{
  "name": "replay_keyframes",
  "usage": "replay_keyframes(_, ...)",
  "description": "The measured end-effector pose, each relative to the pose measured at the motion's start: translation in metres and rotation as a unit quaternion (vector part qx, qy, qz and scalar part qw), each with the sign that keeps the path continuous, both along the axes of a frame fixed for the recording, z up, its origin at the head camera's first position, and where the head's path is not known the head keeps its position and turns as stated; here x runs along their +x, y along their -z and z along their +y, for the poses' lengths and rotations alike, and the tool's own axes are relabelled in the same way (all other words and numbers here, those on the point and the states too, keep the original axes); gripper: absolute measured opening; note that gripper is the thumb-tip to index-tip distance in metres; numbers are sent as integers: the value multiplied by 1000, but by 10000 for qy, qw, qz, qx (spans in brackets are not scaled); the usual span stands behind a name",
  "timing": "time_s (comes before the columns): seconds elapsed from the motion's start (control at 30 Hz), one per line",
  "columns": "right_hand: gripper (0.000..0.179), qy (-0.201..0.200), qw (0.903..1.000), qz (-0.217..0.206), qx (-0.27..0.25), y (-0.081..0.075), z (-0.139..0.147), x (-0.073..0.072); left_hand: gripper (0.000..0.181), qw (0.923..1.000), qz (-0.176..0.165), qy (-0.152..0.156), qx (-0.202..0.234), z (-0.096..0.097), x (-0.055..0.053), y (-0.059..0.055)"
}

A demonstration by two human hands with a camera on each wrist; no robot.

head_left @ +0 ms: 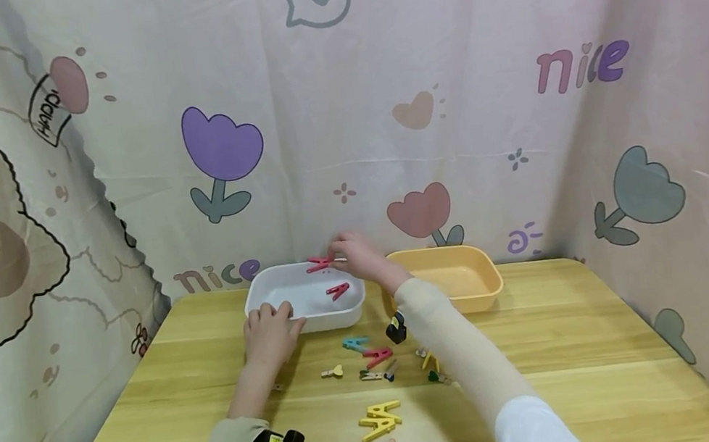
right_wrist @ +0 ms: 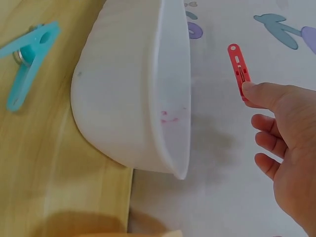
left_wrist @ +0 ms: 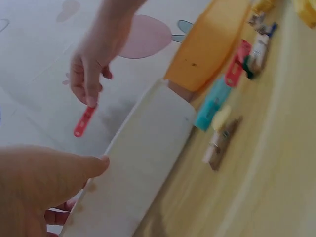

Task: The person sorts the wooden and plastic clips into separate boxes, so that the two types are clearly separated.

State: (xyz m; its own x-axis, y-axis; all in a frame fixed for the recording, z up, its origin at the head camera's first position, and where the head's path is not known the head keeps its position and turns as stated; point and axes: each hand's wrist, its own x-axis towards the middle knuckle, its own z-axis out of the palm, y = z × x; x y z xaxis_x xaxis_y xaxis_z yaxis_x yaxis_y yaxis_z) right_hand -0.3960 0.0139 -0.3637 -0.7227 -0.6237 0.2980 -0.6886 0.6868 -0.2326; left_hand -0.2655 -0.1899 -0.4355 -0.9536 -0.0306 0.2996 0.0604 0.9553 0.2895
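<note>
My right hand (head_left: 361,256) pinches a red clothespin (head_left: 318,264) between thumb and fingers, above the far rim of a white basin (head_left: 329,321). In the right wrist view, the held red clothespin (right_wrist: 237,64) points away from the fingertips, beyond the basin's edge. A second red clothespin (head_left: 338,291) is inside the basin. My left hand (head_left: 269,336) grips the basin's near left rim. Its thumb presses the outer wall in the left wrist view, with the other fingers partly hidden behind the rim.
Right of the white basin stands a yellow basin (head_left: 478,303). Scattered in front lie a blue clothespin (head_left: 355,343), a red clothespin (head_left: 379,356), yellow clothespins (head_left: 379,427) and several small wooden ones, including one with a yellow heart (head_left: 332,372). A patterned curtain (head_left: 328,107) hangs behind the table.
</note>
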Motion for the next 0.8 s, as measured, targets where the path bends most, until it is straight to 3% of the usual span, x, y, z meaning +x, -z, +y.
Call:
replay_keyframes(0.17,13,145,9998,-71,117,6,-11,-9,34,9998,-133,-26,111,1,-2,-7)
replay_keyframes(0.4,15,492,9974,-529,49,12,-24,-17,34,9996,-255,-59,128,-1,-3,-8)
replay_keyframes(0.8,17,849,9916,-956,-203,22,-30,-20,35,9994,-307,-17,183,0,-4,-8)
